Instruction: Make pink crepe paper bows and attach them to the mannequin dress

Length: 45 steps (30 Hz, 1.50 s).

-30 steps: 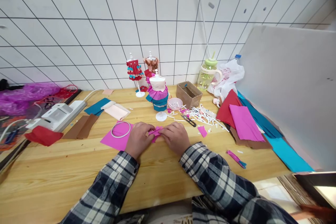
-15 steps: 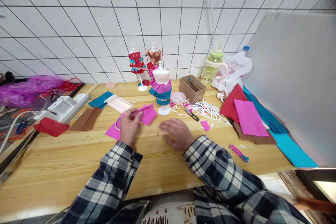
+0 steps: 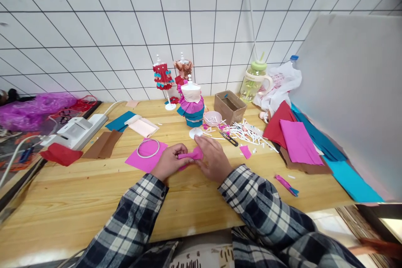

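A small folded piece of pink paper lies between my two hands, low over the wooden table. My left hand pinches its left end, fingers closed. My right hand grips the right end from above. Left of the hands a pink paper sheet lies flat with a white ring on it. Just behind the hands stands a small mannequin in a pink and teal paper skirt.
Two more dressed mannequins stand by the tiled wall. A cardboard box, a pink bowl, scissors and paper scraps lie to the right. Coloured sheets, a green bottle and a white device flank the table.
The left hand had lifted the pink piece up; now it is back down and both hands hold it, folded narrow, between them.
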Each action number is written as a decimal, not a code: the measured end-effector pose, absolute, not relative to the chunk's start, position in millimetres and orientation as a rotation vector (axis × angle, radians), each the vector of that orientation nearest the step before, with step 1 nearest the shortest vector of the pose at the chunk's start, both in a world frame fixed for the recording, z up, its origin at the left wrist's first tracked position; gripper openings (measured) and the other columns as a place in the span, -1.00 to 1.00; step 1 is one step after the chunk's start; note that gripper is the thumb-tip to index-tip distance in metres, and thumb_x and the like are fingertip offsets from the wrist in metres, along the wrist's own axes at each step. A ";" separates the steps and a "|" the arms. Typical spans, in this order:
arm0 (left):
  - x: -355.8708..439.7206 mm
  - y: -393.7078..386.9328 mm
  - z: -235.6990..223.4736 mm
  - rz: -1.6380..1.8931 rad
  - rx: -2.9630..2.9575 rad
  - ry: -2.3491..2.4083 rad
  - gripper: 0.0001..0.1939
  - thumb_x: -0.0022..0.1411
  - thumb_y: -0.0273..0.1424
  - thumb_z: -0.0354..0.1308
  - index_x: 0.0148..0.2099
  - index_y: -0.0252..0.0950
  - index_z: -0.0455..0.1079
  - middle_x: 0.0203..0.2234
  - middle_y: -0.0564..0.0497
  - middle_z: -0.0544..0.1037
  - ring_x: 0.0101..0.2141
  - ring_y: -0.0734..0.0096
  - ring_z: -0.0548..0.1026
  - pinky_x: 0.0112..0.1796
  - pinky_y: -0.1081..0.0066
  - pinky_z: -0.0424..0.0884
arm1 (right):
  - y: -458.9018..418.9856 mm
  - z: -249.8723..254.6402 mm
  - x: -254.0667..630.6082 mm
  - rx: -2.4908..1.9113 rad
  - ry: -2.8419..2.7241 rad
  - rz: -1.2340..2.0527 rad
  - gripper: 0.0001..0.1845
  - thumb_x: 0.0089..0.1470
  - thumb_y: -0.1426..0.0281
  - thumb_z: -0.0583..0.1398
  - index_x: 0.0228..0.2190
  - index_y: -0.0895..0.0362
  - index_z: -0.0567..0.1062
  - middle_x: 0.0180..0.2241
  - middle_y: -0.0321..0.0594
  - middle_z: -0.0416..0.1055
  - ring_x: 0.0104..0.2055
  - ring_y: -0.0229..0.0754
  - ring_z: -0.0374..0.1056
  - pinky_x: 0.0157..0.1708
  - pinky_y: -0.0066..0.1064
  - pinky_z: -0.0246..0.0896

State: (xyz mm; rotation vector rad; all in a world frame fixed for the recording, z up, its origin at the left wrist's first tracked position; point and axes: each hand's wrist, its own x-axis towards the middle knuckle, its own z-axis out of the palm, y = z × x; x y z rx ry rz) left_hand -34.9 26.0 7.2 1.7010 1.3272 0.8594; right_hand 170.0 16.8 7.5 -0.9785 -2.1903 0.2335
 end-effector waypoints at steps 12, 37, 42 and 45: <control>-46.6 50.6 -5.5 1.093 1.571 1.538 -0.72 0.15 -0.13 0.12 -0.32 -0.25 0.28 -0.62 0.17 0.33 -0.60 0.52 0.26 -0.56 0.51 0.16 | 4.4 -3.9 171.7 -0.632 -2.418 0.244 -0.78 0.19 0.31 0.11 -0.20 -0.03 0.54 -0.36 -0.26 0.53 -0.30 -0.20 0.35 -0.22 -0.31 0.15; -47.3 -4.0 8.3 0.495 2.609 1.179 -0.84 0.27 -0.35 0.08 -0.24 -0.25 0.48 -0.34 -0.03 0.55 -0.26 0.31 0.44 -0.20 0.31 0.32 | 15.5 -10.8 166.9 -0.833 -2.658 0.272 -0.78 0.17 0.28 0.14 -0.29 0.12 0.54 -0.34 -0.20 0.43 -0.26 -0.16 0.23 -0.25 -0.33 0.05; -42.8 -6.1 8.3 0.314 2.647 1.232 -0.85 0.25 -0.34 0.11 -0.29 -0.24 0.49 -0.35 -0.03 0.54 -0.23 0.27 0.43 -0.18 0.26 0.29 | 10.3 -4.9 162.9 -0.974 -2.714 0.243 -0.75 0.18 0.24 0.13 -0.35 0.12 0.55 -0.35 -0.18 0.44 -0.25 -0.15 0.23 -0.26 -0.31 0.04; -41.2 -5.3 10.5 0.274 2.689 1.259 -0.81 0.27 -0.34 0.07 -0.29 -0.22 0.50 -0.36 -0.02 0.54 -0.22 0.27 0.43 -0.17 0.23 0.27 | 9.1 -0.5 162.3 -1.049 -2.718 0.232 -0.73 0.20 0.25 0.11 -0.37 0.12 0.55 -0.36 -0.18 0.43 -0.24 -0.15 0.24 -0.25 -0.31 0.04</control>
